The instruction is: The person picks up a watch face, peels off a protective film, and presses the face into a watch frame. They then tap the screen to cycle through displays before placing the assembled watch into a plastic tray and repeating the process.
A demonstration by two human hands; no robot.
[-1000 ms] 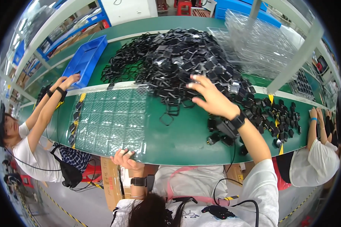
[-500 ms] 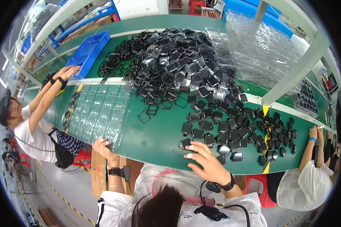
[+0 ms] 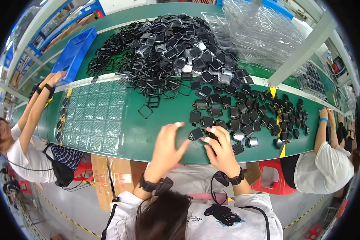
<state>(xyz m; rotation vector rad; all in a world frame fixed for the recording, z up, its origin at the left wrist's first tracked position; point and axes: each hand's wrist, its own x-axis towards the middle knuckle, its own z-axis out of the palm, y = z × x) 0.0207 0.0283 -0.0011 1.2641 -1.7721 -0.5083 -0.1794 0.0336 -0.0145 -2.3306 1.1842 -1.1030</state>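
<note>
- Right hand is seen curled narrow, gripping a small black square part.
- Left hand is held open, fingers spread, empty, just left of the next black part.
- Both wrists are raised over the green tabletop edge.
- Loose black pile is noted far beyond that part; clear blister tray well left.

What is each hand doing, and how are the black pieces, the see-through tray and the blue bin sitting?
Left hand: open, fingers spread, above the green table.
Right hand: curled on a black square part.
Black parts pile: heaped, loose.
Clear tray: lying flat.
Blue bin: upright.
</note>
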